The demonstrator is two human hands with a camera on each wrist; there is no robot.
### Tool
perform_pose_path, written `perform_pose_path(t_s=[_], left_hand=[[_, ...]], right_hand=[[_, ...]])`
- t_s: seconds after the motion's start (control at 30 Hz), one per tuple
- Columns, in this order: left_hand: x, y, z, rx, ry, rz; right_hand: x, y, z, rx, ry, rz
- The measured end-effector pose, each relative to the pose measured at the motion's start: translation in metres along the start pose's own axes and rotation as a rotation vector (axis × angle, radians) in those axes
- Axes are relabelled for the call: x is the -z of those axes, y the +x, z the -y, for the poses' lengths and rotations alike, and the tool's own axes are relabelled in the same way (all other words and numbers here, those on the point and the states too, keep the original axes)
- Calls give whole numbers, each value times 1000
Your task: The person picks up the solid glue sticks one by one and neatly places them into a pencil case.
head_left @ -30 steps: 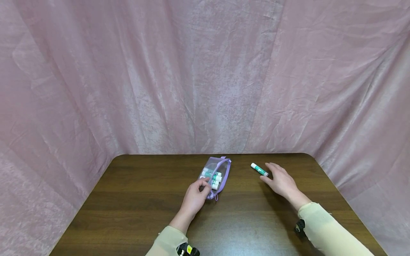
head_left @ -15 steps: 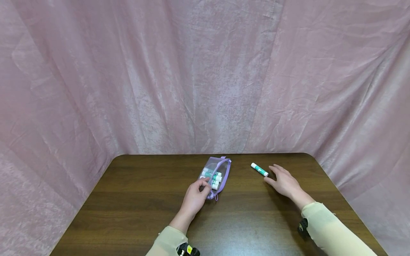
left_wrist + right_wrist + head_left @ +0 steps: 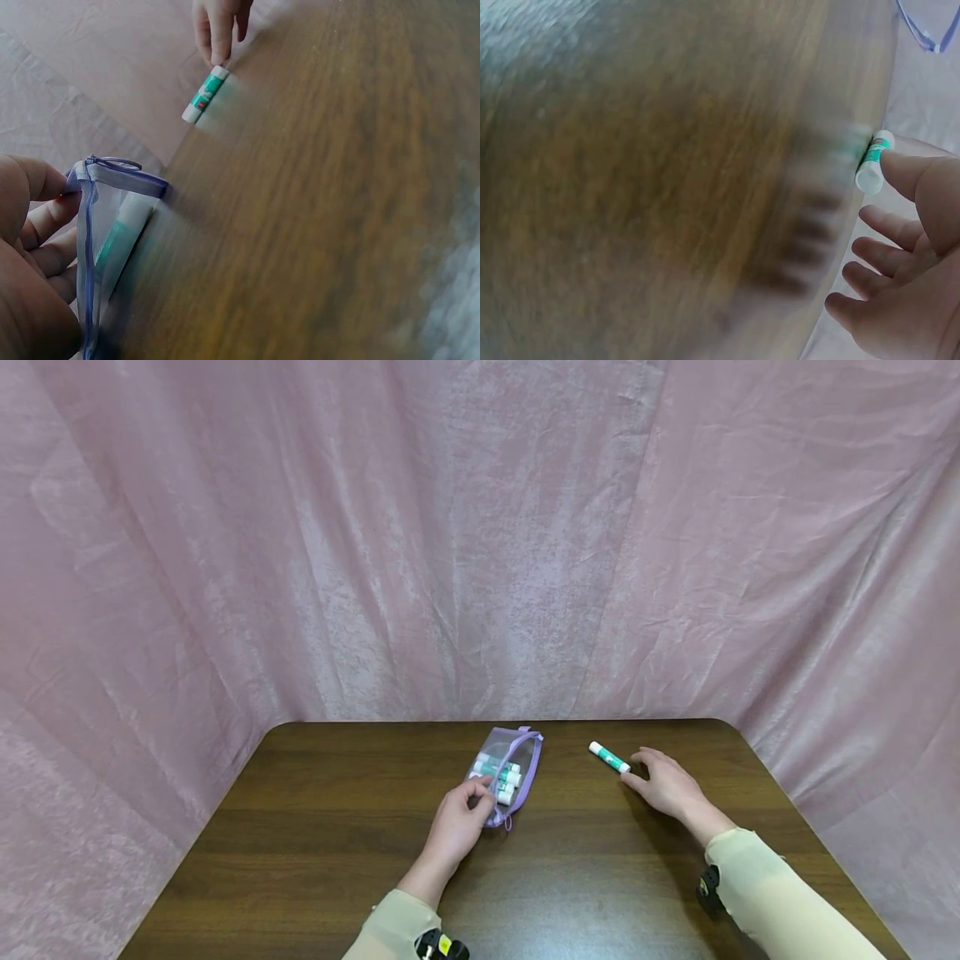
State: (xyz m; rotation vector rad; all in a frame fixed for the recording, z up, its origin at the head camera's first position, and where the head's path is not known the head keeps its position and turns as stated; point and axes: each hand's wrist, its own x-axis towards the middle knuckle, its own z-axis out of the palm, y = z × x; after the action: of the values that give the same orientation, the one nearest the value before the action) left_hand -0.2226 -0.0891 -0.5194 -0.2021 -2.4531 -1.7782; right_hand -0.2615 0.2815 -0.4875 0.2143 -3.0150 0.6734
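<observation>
My left hand (image 3: 455, 820) pinches the near-left edge of a purple mesh zipper pouch (image 3: 498, 742) lying on the table. Its zipper edge (image 3: 120, 178) stands up beside the fingers in the left wrist view. Through the mesh several white-and-green glue sticks (image 3: 512, 778) show, partly hidden by the hand. To the right, one more glue stick (image 3: 609, 757) lies slanted on the wood. My right hand (image 3: 666, 787) is at its near end, fingers spread and loosely bent, with the thumb beside that end. In the right wrist view nothing lies within the right hand's (image 3: 907, 262) fingers.
The brown wooden table (image 3: 315, 827) has rounded far corners. Behind its far edge hangs a pink velvety curtain (image 3: 450, 543). A black wrist camera (image 3: 708, 892) is strapped on each sleeve.
My right hand first drew back to the right from the loose glue stick, then its fingers bent and came slightly nearer to it. The left hand and pouch stay in place.
</observation>
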Motion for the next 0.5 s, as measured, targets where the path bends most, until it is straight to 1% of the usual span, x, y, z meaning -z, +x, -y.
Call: perform_pose_path(t_s=[0.3,0.43,0.47,0.5], left_hand=[[0,-1,0,-2,-2,2],[0,-1,0,4,-6,9],[1,-1,0,5,-5,12],[1,-1,0,10,-7,14]], right_hand=[[-2,3,-3,-6,2,-4],[-4,4,-6,4,17,-30],[-7,6,-11,17,9,-50],[-8,7,-12,21,8,-57]])
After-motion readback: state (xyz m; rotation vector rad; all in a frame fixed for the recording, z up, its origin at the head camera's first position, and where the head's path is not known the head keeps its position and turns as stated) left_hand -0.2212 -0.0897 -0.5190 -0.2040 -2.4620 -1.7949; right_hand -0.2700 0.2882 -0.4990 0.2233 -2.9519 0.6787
